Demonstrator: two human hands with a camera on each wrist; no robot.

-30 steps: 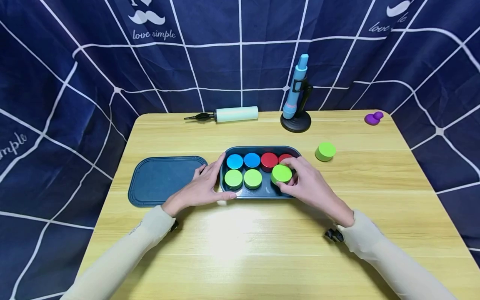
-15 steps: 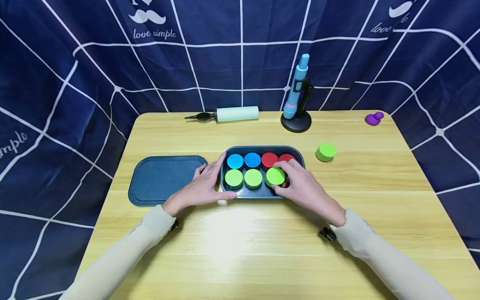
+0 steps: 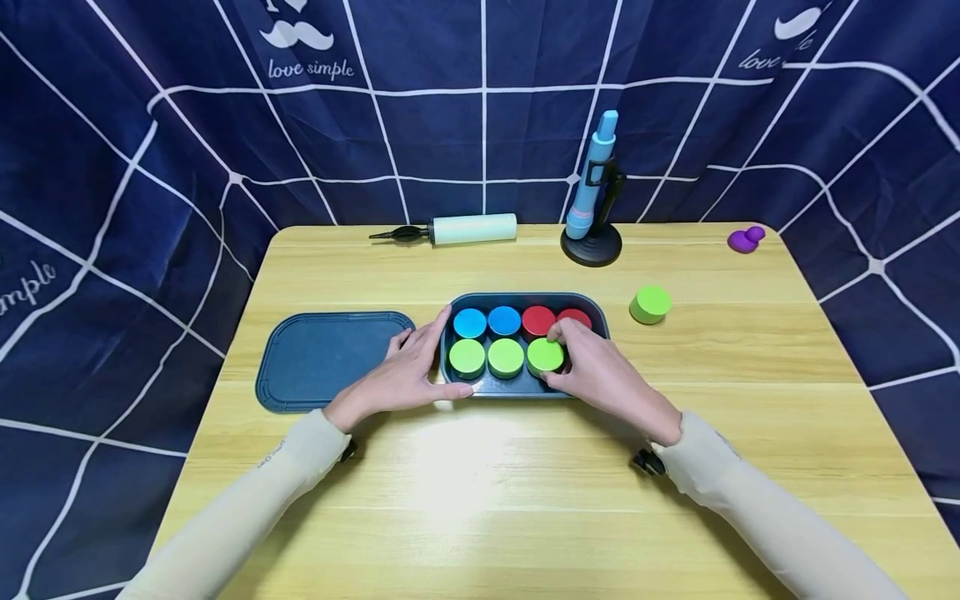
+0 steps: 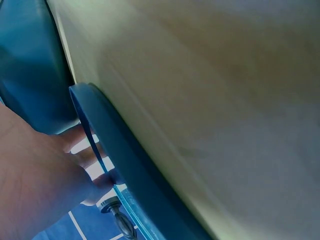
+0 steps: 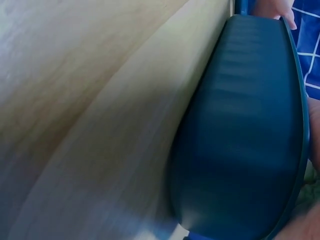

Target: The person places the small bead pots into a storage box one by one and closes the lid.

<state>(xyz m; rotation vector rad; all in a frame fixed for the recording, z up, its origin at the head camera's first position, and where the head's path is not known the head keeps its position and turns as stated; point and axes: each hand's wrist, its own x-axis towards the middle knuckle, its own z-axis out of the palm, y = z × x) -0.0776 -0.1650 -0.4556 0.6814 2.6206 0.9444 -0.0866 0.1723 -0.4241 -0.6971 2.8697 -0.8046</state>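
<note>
Just right of the frame's centre in the head view, the right hand (image 3: 600,375) pinches a green disc (image 3: 544,356) from its right side, fingers curled over its rim, at the third place of the near row in the dark box (image 3: 525,297). The disc lies directly left of the palm, flat face up, beside two more green discs (image 3: 486,357); whether it rests fully on the floor of the box cannot be told. The fourth near place, to the right, is covered by the hand. The far row holds two blue discs (image 3: 487,322) and two red discs (image 3: 555,319); the right red one is partly hidden by fingers. The left hand (image 3: 401,375) lies with relaxed fingers along the left end of the box, thumb on its near edge, holding nothing. A spare green disc (image 3: 650,304) sits right of the box, nearer the right hand. The lid (image 3: 330,360) lies at left. Both wrist views are blurred, showing only the box wall (image 5: 240,140) and table (image 4: 225,100).
</note>
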